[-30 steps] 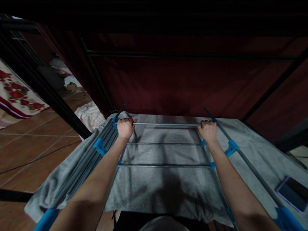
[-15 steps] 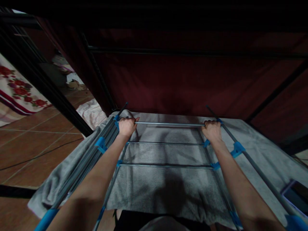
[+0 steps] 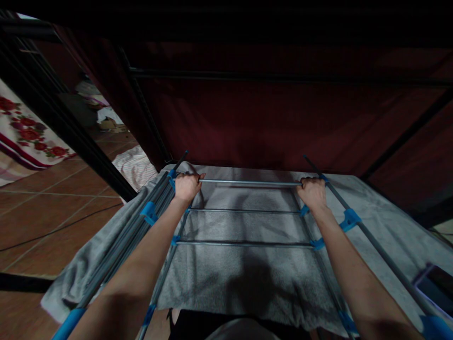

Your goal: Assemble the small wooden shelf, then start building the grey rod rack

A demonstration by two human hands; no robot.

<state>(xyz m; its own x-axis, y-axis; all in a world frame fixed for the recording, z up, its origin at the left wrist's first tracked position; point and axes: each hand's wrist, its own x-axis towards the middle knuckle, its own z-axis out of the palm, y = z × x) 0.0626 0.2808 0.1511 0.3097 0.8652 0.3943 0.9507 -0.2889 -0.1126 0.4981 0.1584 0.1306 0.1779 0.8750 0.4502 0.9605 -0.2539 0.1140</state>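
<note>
A metal tube frame with blue plastic joints stands over a grey cloth. Its far crossbar (image 3: 247, 182) runs level between my hands. My left hand (image 3: 187, 187) is wrapped round the bar's left end, close to a blue joint (image 3: 171, 175). Round the right end my right hand (image 3: 312, 191) is closed, beside another blue joint (image 3: 323, 178). Two lower crossbars, a thin one (image 3: 244, 211) and a nearer one (image 3: 244, 243), lie below. Several loose-looking grey tubes (image 3: 130, 238) are bunched along the left side, partly behind my left forearm.
The grey cloth (image 3: 255, 278) covers the surface under the frame. A phone (image 3: 437, 288) lies at the right edge. Dark red panels (image 3: 265, 123) with black bars rise behind. At left are a tiled floor (image 3: 53, 208), a cable, a striped cloth (image 3: 136, 167) and a floral fabric (image 3: 31, 130).
</note>
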